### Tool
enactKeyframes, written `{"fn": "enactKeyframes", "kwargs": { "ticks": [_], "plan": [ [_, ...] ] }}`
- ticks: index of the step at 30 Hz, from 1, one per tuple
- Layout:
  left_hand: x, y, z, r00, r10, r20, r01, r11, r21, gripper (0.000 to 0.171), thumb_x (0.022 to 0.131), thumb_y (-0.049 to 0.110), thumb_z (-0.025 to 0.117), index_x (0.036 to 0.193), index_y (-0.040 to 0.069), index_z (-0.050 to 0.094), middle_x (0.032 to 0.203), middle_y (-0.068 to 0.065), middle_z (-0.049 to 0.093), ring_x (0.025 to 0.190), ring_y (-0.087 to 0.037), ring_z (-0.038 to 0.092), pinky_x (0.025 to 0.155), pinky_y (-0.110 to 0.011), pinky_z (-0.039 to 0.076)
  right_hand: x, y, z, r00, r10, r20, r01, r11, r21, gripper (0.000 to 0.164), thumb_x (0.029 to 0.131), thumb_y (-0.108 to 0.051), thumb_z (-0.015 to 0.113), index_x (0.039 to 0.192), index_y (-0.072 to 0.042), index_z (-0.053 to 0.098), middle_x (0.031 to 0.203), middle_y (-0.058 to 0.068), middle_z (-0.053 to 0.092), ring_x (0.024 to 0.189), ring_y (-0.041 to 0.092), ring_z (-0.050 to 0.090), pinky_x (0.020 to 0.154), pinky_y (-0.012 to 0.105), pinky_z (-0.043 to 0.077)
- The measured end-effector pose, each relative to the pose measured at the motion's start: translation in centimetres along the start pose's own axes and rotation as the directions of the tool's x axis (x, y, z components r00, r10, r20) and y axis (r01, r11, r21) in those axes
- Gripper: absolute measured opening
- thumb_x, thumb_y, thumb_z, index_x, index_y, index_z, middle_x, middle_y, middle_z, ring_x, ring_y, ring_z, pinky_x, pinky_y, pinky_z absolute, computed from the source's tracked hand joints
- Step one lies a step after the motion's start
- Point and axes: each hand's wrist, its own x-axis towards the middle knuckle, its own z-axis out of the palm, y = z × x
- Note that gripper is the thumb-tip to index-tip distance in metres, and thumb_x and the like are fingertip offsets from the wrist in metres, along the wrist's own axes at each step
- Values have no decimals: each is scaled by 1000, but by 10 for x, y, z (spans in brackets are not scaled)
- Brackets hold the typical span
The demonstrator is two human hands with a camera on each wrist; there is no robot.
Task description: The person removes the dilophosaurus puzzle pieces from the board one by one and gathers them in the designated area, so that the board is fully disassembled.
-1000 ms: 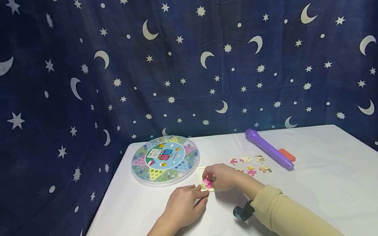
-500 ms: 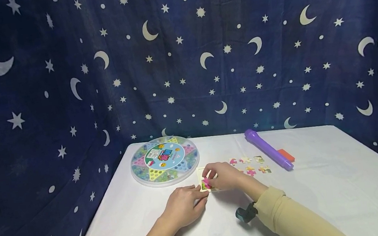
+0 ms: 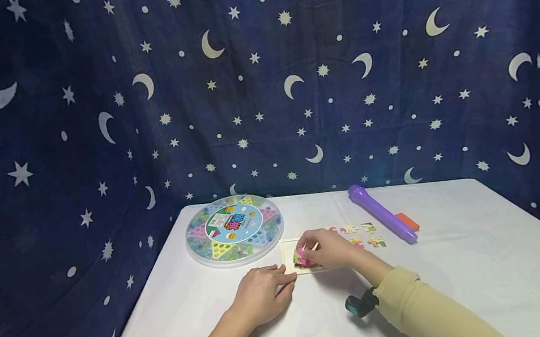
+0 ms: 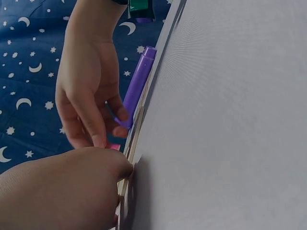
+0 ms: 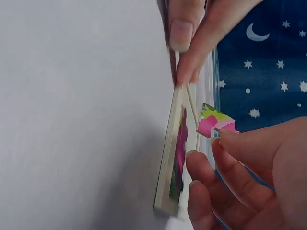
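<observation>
My right hand [image 3: 331,247] pinches a pink and green jigsaw piece [image 5: 216,119] between thumb and fingertip, held tilted just above a cream puzzle tray [image 5: 167,203]. Beneath it, part of the tray carries pink and green pieces [image 5: 180,155], while its left part shows bare in the head view. My left hand [image 3: 264,294] lies at the tray's near left corner, its fingers extended and touching the edge. Right of the tray, several loose jigsaw pieces [image 3: 349,228] lie on the table, partly hidden behind my right hand.
A round marble game board [image 3: 219,249] in a clear case stands at the back left. A purple microphone-shaped tube [image 3: 382,214] lies at the right, with an orange-red block [image 3: 408,221] beside it. A starry curtain [image 3: 241,94] rises behind the white table [image 3: 460,258].
My right hand has shifted slightly right, carrying the pinched piece from the tray's left end towards its middle. The left part of the tray now shows bare. My left hand stays put.
</observation>
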Motion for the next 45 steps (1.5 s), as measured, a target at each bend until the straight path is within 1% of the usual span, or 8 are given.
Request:
{"fn": "enactKeyframes", "kwargs": {
  "ticks": [3, 10, 17, 23, 32, 37, 41, 45],
  "plan": [
    [0, 1, -2, 1000, -4, 6, 4, 1000, -2, 23, 96, 26, 69, 116, 22, 81, 117, -5, 75, 112, -26, 70, 94, -47, 55, -3, 7, -5, 1000, -1, -9, 1, 1000, 11, 7, 97, -14, 70, 104, -15, 72, 82, -6, 66, 72, 10, 61, 64, 31, 51],
    [0, 0, -1, 1000, -8, 12, 8, 1000, -19, 23, 96, 25, 69, 116, 22, 81, 117, -5, 75, 112, -26, 70, 94, -48, 54, -11, 18, -13, 996, 90, -16, -90, 996, 10, 8, 99, -20, 69, 105, -18, 73, 85, -7, 66, 75, 11, 60, 69, 35, 49],
    [0, 1, -1, 1000, 1, 11, -1, 1000, -16, 24, 96, 24, 68, 116, 22, 80, 117, -6, 75, 112, -26, 70, 94, -47, 54, -26, 31, -27, 997, 74, -23, -73, 997, 37, 11, 100, -19, 67, 108, -13, 72, 86, -3, 67, 71, 15, 64, 67, 35, 51],
    [0, 1, -1, 1000, 2, 11, -1, 1000, -17, 24, 96, 24, 68, 116, 22, 81, 117, -5, 75, 112, -26, 70, 94, -47, 54, -36, 42, -36, 994, 108, -32, -107, 994, 22, 13, 99, -17, 68, 110, -10, 72, 88, -2, 66, 69, 14, 64, 68, 35, 51],
    [0, 2, -1, 999, -22, 34, 23, 999, -30, 24, 97, 24, 68, 117, 22, 80, 118, -5, 74, 113, -26, 69, 94, -48, 54, -46, 50, -39, 983, 183, -32, -183, 983, 2, 14, 97, -17, 71, 110, -12, 73, 91, 0, 67, 68, 14, 62, 67, 35, 51],
    [0, 1, -1, 999, -24, 33, 25, 999, -27, 24, 97, 25, 68, 117, 22, 80, 118, -5, 74, 113, -26, 70, 94, -48, 54, -49, 50, -39, 975, 219, -23, -219, 976, 16, 12, 97, -13, 71, 109, -12, 72, 86, 1, 64, 66, 16, 62, 65, 34, 51],
    [0, 1, -1, 999, -21, 30, 22, 999, -28, 23, 97, 25, 68, 117, 23, 80, 117, -5, 74, 112, -26, 70, 94, -48, 54, -50, 51, -38, 976, 217, -21, -217, 976, 33, 8, 95, -13, 73, 101, -13, 68, 82, 1, 64, 65, 16, 61, 64, 34, 50],
    [0, 2, 0, 1000, -11, 27, 12, 999, -39, 24, 97, 24, 68, 117, 22, 80, 117, -5, 74, 112, -26, 70, 94, -49, 54, -53, 53, -37, 981, 192, -29, -191, 981, 40, 9, 93, -11, 74, 97, -13, 66, 78, 0, 64, 66, 16, 60, 63, 34, 50]
  ]
}}
